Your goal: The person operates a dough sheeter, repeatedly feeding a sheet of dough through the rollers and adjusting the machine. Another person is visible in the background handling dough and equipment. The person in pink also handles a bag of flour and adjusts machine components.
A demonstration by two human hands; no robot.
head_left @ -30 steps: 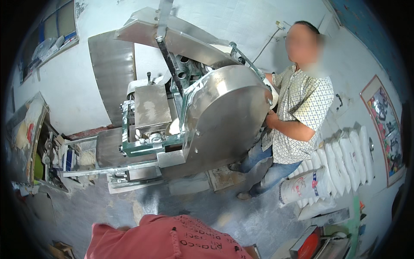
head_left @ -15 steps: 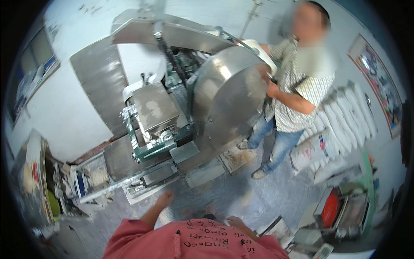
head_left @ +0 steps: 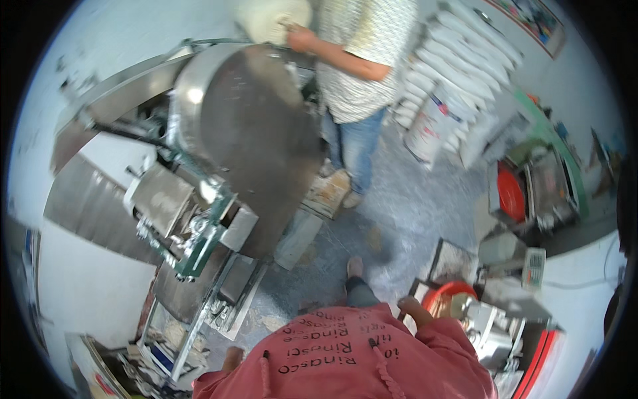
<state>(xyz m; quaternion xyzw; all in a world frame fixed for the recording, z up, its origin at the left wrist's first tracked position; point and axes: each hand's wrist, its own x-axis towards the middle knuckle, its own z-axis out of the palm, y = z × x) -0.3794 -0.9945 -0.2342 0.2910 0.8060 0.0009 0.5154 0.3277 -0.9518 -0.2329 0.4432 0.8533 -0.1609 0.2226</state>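
Observation:
My left hand (head_left: 232, 360) hangs low beside my red hoodie (head_left: 319, 359); its fingers are too small and partly hidden to read. Over on the right, my right hand (head_left: 413, 309) is close to a round red basin (head_left: 450, 290); I cannot tell whether it touches the basin, and its finger pose is unclear. Nothing visible is held in either hand. Ahead stands a large machine with a broad metal disc (head_left: 256, 120) and a green-framed metal box unit (head_left: 159, 199). A person in a patterned shirt (head_left: 362, 40) has a hand on a pale rounded mass (head_left: 276, 20).
White sacks (head_left: 458, 53) are stacked at the far right. Another red basin (head_left: 510, 189) sits on the right beside metal equipment (head_left: 551, 183). A narrow conveyor-like frame (head_left: 236, 282) extends toward my left. My foot (head_left: 355, 267) is on the grey floor (head_left: 405, 219).
My view has turned right, so the machine and the other person appear farther left. The basin near my right side has come into view. The other person now handles the pale mass.

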